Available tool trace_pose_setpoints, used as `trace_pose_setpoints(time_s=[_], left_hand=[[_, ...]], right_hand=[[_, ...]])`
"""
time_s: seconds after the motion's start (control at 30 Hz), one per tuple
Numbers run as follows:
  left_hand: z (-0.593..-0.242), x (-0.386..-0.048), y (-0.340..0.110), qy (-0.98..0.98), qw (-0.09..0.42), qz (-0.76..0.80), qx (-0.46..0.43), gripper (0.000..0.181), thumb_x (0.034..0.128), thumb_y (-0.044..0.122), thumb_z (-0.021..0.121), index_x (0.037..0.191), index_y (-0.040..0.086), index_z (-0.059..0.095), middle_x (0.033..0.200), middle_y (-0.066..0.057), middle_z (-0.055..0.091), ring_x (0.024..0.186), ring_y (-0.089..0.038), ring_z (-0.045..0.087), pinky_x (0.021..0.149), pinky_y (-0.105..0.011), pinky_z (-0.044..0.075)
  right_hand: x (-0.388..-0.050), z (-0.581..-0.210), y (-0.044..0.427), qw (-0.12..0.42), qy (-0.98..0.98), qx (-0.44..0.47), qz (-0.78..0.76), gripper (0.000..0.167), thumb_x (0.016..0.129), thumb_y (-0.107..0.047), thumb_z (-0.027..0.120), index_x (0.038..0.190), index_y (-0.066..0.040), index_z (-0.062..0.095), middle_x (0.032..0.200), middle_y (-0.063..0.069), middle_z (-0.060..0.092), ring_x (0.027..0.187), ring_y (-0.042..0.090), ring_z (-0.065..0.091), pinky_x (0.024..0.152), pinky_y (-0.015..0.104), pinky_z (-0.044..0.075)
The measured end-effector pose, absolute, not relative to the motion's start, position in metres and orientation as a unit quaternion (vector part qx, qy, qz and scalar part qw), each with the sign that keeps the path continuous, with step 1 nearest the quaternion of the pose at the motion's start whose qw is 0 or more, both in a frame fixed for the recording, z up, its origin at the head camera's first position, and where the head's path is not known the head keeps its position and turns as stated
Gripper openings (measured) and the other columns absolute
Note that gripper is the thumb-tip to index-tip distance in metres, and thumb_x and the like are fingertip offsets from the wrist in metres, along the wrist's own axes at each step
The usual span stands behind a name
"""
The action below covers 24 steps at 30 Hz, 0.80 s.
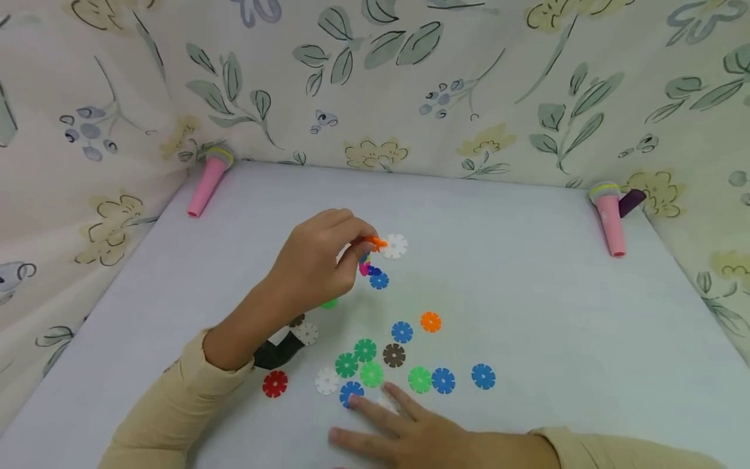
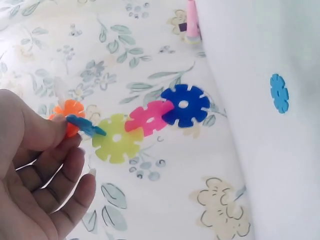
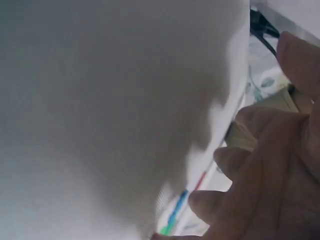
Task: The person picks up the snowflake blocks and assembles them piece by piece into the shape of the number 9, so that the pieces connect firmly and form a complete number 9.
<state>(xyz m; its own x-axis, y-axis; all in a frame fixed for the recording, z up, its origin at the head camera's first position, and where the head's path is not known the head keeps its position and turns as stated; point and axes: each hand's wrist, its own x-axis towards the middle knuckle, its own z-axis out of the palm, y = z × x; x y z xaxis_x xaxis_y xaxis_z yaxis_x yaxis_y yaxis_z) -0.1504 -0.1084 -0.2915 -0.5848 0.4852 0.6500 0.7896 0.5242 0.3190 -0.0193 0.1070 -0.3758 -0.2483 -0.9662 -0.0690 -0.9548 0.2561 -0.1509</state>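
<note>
- Floral cloth [image 1: 381, 85] is seen from the head behind a white table [image 1: 556, 280], on which loose discs [image 1: 402, 332] are scattered ahead of the right fingers.
- By the left hand [image 1: 319, 254], a chain of discs [image 1: 365, 268] is held up at its orange end [image 1: 377, 243], clamped between thumb and index tips; its long axis is pointed from them down the frame.
- One loose blue disc [image 1: 351, 391] is overlapped by a fingertip of the right hand [image 1: 422, 435], whose fingers are spread apart.
- From the left wrist, the chain of discs is shown stretched sideways beyond the fingertips toward the table, dipping at the yellow-green disc [image 2: 110, 145], then rising to the dark blue disc [image 2: 192, 116], farthest out.
- From the right wrist, separated fingers are shown beside thin coloured disc edges; whether any is touched cannot be told.
</note>
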Motion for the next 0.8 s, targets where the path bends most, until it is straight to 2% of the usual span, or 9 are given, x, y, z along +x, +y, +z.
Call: trace_pose_setpoints(time_s=[0.1,0.13,0.27,0.4,0.57,0.73,0.8], left_hand=[[-0.292,-0.15,-0.108,-0.84,0.229,-0.311,-0.382,0.01,0.0878,0.0,0.074,0.098,0.003,0.072,0.083,-0.001,0.066,0.079,-0.014,0.058,0.066,-0.027,0.05],[-0.292,-0.15,-0.108,-0.839,0.226,-0.314,-0.383,0.01,0.0879,0.0,0.074,0.098,0.003,0.072,0.084,-0.001,0.066,0.079,-0.014,0.058,0.066,-0.027,0.05],[-0.29,-0.15,-0.109,-0.84,0.219,-0.318,-0.38,0.011,0.0886,0.001,0.074,0.099,0.003,0.071,0.085,-0.001,0.067,0.08,-0.013,0.059,0.069,-0.028,0.052],[-0.285,-0.151,-0.113,-0.843,0.223,-0.317,-0.373,0.011,0.0887,0.002,0.075,0.099,0.003,0.071,0.087,-0.001,0.067,0.08,-0.012,0.059,0.07,-0.028,0.052],[-0.281,-0.152,-0.118,-0.845,0.221,-0.321,-0.366,0.011,0.089,0.002,0.075,0.099,0.003,0.071,0.089,-0.002,0.068,0.082,-0.013,0.06,0.072,-0.029,0.052],[-0.28,-0.152,-0.12,-0.847,0.217,-0.325,-0.362,0.011,0.0897,0.003,0.074,0.101,0.003,0.072,0.09,-0.002,0.068,0.083,-0.013,0.06,0.073,-0.029,0.053],[-0.28,-0.153,-0.122,-0.848,0.219,-0.325,-0.357,0.012,0.0895,0.003,0.075,0.101,0.003,0.072,0.091,-0.002,0.068,0.083,-0.013,0.06,0.073,-0.029,0.053]], right_hand=[[-0.011,-0.395,0.11,0.115,0.788,-0.603,-0.04,0.084,0.094,-0.065,0.048,0.162,-0.027,0.016,0.166,-0.009,0.014,0.152,0.016,0.014,0.109,0.053,0.037],[-0.011,-0.398,0.112,0.112,0.784,-0.61,-0.027,0.083,0.094,-0.066,0.047,0.162,-0.029,0.016,0.166,-0.011,0.013,0.152,0.016,0.013,0.108,0.054,0.037],[-0.021,-0.392,0.122,0.104,0.776,-0.62,0.049,0.078,0.098,-0.067,0.033,0.162,-0.032,0.006,0.167,-0.012,0.004,0.153,0.02,0.007,0.109,0.06,0.033],[-0.042,-0.383,0.139,0.141,0.81,-0.568,0.04,0.068,0.103,-0.062,0.021,0.161,-0.034,0.001,0.167,-0.013,-0.001,0.153,0.029,0.002,0.109,0.069,0.022],[-0.079,-0.374,0.158,0.18,0.858,-0.481,-0.014,0.064,0.105,-0.058,0.029,0.161,-0.035,0.009,0.167,-0.012,0.003,0.152,0.032,-0.002,0.11,0.073,0.01],[-0.11,-0.369,0.165,0.181,0.874,-0.45,-0.022,0.07,0.103,-0.054,0.042,0.162,-0.026,0.015,0.167,-0.005,0.012,0.152,0.032,0.004,0.111,0.07,0.015],[-0.119,-0.364,0.165,0.199,0.877,-0.437,-0.034,0.075,0.101,-0.052,0.052,0.162,-0.023,0.019,0.166,-0.003,0.016,0.152,0.031,0.007,0.112,0.067,0.018]])
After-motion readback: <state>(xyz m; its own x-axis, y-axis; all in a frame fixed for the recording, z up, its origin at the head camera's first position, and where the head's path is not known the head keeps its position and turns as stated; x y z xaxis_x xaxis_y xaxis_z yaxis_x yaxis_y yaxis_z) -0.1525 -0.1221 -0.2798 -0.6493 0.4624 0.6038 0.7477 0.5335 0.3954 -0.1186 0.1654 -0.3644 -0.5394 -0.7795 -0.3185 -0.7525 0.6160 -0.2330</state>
